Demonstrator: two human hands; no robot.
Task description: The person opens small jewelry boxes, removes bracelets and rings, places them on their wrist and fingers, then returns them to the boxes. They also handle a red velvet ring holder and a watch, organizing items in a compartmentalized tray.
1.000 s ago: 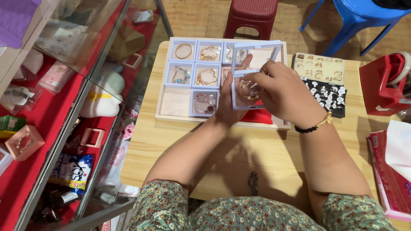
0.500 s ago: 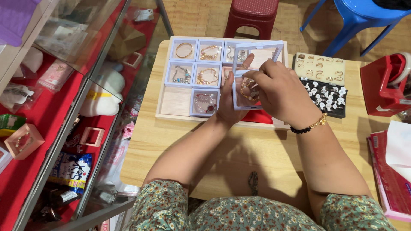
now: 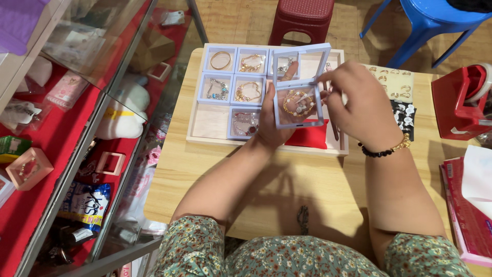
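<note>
A blue-and-white snack packet (image 3: 88, 205) lies in the glass case at lower left; a small green packet (image 3: 11, 149) sits at the far left edge; a flat pink-and-red box (image 3: 464, 213) rests on the bench's right edge.

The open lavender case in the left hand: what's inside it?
The lavender case holds a gold bracelet with pale beads. The right hand touches its right edge; the left hand covers what's beneath.

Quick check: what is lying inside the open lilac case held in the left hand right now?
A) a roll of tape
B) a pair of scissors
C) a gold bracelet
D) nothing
C: a gold bracelet lies in the open lilac case that the left hand holds up, the right hand at its edge.
</note>
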